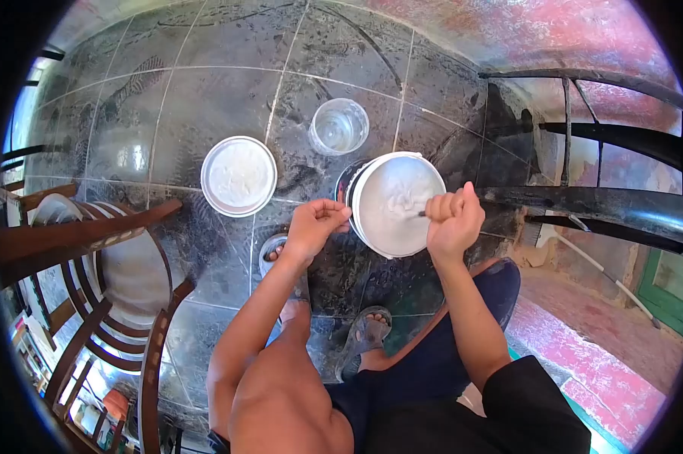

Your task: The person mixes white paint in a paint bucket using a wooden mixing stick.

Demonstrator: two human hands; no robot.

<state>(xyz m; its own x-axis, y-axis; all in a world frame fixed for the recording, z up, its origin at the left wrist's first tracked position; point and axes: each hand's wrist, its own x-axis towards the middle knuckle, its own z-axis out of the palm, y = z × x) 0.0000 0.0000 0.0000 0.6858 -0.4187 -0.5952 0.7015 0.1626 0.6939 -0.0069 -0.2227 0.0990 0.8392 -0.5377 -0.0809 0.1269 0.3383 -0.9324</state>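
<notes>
A white bucket [372,227] stands on the floor in front of me, filled with a thick white paint-like mix [402,185] that is lumpy in the middle. My right hand [455,223] is closed in a fist over it, around a thin dark stick [422,214] whose far end dips into the mix. At the bucket's left edge, my left hand [320,227] pinches the rim between thumb and fingers. A round white lid [239,175], its inside smeared white, lies to the left. Behind the bucket is a clear plastic tub [339,127] of water.
Wooden chairs [133,265] stand at the left. Dark metal furniture bars [584,193] reach in from the right, near a white-handled tool [603,268] on the floor. My sandalled feet [368,333] are close below the bucket on dark, dusty tiles [213,98].
</notes>
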